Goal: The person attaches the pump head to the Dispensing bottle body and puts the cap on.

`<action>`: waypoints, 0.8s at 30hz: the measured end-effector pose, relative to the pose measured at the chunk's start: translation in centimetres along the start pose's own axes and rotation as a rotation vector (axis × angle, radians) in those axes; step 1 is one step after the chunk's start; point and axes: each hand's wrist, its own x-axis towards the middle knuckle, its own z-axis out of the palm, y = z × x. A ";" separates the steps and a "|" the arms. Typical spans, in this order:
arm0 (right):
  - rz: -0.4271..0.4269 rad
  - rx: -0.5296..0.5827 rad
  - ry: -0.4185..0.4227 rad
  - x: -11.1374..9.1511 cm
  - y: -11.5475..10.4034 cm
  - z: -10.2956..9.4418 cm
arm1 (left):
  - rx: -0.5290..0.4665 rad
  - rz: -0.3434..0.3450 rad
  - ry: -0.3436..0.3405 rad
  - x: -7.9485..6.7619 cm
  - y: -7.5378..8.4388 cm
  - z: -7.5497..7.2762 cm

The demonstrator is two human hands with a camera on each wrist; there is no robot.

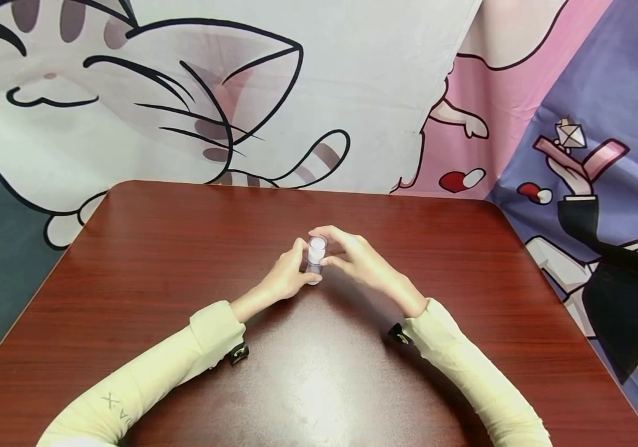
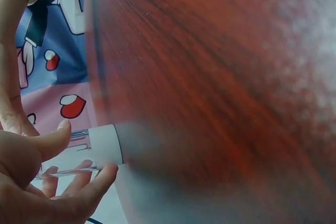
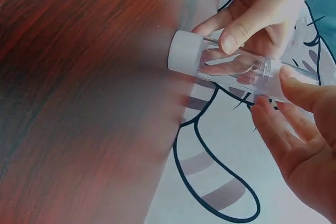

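A small clear cylindrical bottle [image 1: 317, 253] stands upright between both hands, over the middle of the table. Its bottom end is a white base [image 3: 186, 52], close to the tabletop in the right wrist view; the upper end is transparent with a white part inside. My left hand [image 1: 287, 273] grips the lower clear section, its thumb on one side and fingers around the other. Up at the top, the right hand [image 1: 364, 261] holds the clear upper section [image 3: 278, 85] between thumb and fingers. In the left wrist view, the left hand [image 2: 39, 174] hides most of the bottle's upper part.
The reddish-brown wooden table [image 1: 195, 236] has a glossy reflection near its front. Behind it hangs a printed cloth [image 1: 374, 93] with a cartoon cat and figures. Dark wrist devices [image 1: 238, 354] sit below the light sleeves [image 1: 156, 366].
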 end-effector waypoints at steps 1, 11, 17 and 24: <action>-0.002 0.003 -0.006 0.0 0.1 0.0 | 0.006 0.006 0.005 0.0 0.0 0.0; 0.040 -0.161 0.014 -0.6 0.5 0.1 | 0.005 0.039 0.006 -0.5 0.0 0.2; 0.089 -0.262 0.055 -1.2 0.7 -0.3 | 0.080 0.008 -0.056 -0.8 -0.3 -0.6; 0.187 -0.315 0.040 -2.0 1.2 -0.6 | 0.207 0.015 -0.070 -1.2 -1.3 -2.3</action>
